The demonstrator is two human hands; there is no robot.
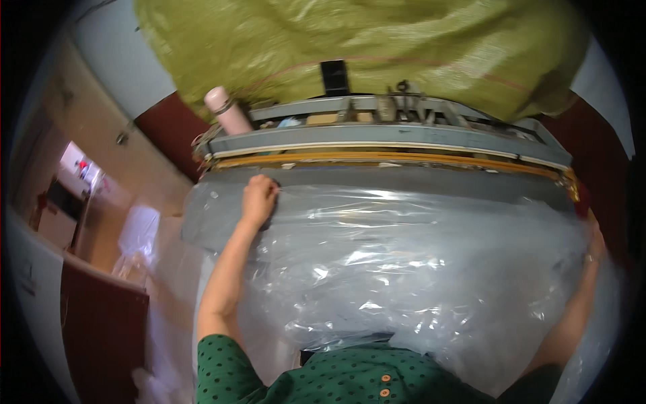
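A wide sheet of clear plastic film (404, 262) lies over the grey work surface (222, 192) in front of me and hangs down toward my body, wrinkled and shiny. My left hand (258, 199) is closed at the film's far left corner, fingers curled together on its edge. Far out on the right, my right hand (593, 236) is at the film's right side, by the end of the bench. Blur and the film obscure its fingers, so their grip does not show.
Along the back of the surface runs a metal machine frame (390, 138) with an orange-yellow strip (377, 157). A pink bottle (229, 111) leans at its left end. Behind hangs a yellow-green woven sheet (377, 40). More clear plastic (171, 296) lies at the left, near an open door (114, 128).
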